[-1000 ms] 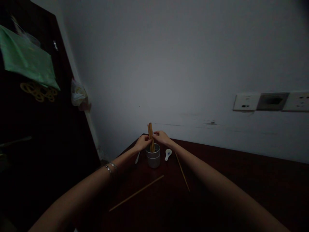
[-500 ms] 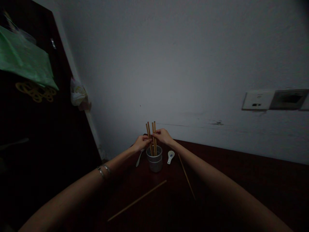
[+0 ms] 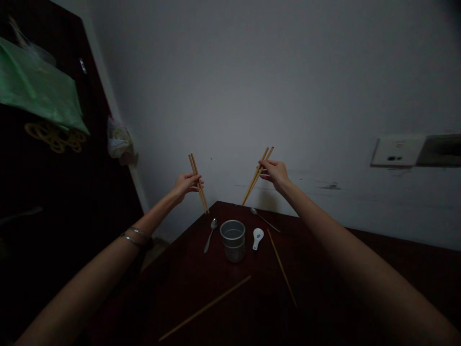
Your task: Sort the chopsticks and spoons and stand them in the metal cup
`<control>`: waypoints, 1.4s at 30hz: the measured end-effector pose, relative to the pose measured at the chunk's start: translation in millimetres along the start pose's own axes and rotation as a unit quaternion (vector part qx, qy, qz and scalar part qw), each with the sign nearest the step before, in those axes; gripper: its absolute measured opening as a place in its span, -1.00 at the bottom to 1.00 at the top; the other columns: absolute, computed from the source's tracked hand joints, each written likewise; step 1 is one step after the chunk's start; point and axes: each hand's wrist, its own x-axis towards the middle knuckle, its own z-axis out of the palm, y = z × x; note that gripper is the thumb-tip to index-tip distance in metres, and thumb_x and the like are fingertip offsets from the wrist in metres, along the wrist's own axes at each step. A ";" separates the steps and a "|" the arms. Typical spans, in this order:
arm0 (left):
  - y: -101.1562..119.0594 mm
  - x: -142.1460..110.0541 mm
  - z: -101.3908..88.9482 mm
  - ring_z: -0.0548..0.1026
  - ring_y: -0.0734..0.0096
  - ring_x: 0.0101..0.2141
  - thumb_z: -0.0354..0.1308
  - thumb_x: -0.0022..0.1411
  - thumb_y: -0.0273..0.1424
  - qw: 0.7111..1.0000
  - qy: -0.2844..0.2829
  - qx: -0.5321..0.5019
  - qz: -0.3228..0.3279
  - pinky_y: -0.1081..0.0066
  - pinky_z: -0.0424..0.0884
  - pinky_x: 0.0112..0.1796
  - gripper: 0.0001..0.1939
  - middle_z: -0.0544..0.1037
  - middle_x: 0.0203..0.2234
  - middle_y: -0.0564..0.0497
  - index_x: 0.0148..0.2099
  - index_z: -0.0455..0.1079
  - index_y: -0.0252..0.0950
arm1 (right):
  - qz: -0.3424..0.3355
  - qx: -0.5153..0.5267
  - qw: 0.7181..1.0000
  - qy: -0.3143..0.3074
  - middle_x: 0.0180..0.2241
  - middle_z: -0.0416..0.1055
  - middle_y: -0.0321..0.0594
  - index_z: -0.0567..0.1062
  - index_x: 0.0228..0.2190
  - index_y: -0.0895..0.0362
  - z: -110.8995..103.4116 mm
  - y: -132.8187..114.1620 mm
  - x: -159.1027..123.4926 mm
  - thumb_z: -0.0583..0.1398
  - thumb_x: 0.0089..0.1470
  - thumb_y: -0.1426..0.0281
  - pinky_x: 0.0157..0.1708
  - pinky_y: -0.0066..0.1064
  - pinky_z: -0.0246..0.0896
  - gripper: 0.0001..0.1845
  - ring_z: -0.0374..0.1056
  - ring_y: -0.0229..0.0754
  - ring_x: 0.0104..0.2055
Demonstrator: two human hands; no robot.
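My left hand is closed on a pair of wooden chopsticks, held in the air to the left, tips pointing down. Up to the right, my right hand pinches another pair of chopsticks, their lower ends slanting toward the middle. Below and between the hands stands a grey metal cup, upright, with no chopsticks in it. A metal spoon lies left of the cup. To its right are a white soup spoon and a thin long-handled spoon.
Two single chopsticks lie on the dark table: one chopstick in front of the cup, one chopstick to the right. A grey wall rises behind. At left is a dark door with a green cloth.
Both hands have lifted the chopsticks out of the metal cup and moved apart, left hand up and leftward, right hand up and rightward. The long-handled spoon behind has come into view.
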 end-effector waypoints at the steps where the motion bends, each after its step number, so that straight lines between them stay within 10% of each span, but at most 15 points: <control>1: -6.6 1.8 -7.9 0.45 0.45 -0.49 0.13 0.02 -0.31 0.999 -0.012 0.040 -0.031 0.42 0.36 -0.44 -0.74 0.49 -0.45 -0.08 -0.29 0.31 -0.41 | 0.022 -0.026 0.999 0.003 -0.37 0.45 -0.14 0.41 -0.35 0.24 -0.1 9.8 3.9 0.08 0.07 0.33 -0.50 -0.58 0.29 -0.78 0.31 -0.42 -0.52; 11: -115.6 -37.7 -49.0 0.34 0.46 -0.58 0.11 -0.13 -0.26 0.891 -0.173 0.359 -0.220 0.52 0.26 -0.58 -0.77 0.39 -0.66 0.04 -0.51 0.33 -0.37 | 0.065 -0.256 0.963 -0.060 -0.54 0.44 -0.12 0.47 -0.58 0.25 43.8 135.1 2.4 0.16 -0.07 0.33 -0.50 -0.50 0.23 -0.77 0.39 -0.19 -0.44; 18: -136.1 -77.3 -36.1 0.29 0.50 -0.65 0.08 -0.13 -0.32 0.857 -0.232 0.407 -0.214 0.53 0.23 -0.66 -0.84 0.30 -0.71 0.11 -0.55 0.31 -0.33 | 0.057 -0.385 0.911 -0.137 -0.57 0.46 -0.12 0.47 -0.68 0.21 78.9 190.0 -6.7 0.22 -0.19 0.36 -0.45 -0.49 0.19 -0.81 0.42 -0.12 -0.39; 31: -139.4 -92.8 -5.4 0.34 0.50 -0.68 0.08 -0.01 -0.37 0.866 -0.269 0.362 -0.215 0.50 0.34 -0.66 -0.88 0.33 -0.69 0.13 -0.41 0.26 -0.33 | 0.032 -0.447 0.878 -0.170 -0.36 0.48 0.00 0.50 -0.46 0.25 104.4 208.3 -4.6 0.26 -0.19 0.29 -0.39 -0.47 0.22 -0.74 0.41 -0.11 -0.30; 42: -152.3 -74.4 -19.7 0.38 0.48 -0.67 -0.05 0.11 -0.38 0.877 -0.229 0.377 -0.191 0.53 0.28 -0.66 -0.84 0.38 -0.66 0.07 -0.33 0.29 -0.35 | 0.068 -0.461 0.872 -0.154 -0.55 0.48 -0.11 0.50 -0.50 0.23 79.5 208.7 0.5 0.17 -0.05 0.38 -0.47 -0.53 0.22 -0.84 0.43 -0.22 -0.45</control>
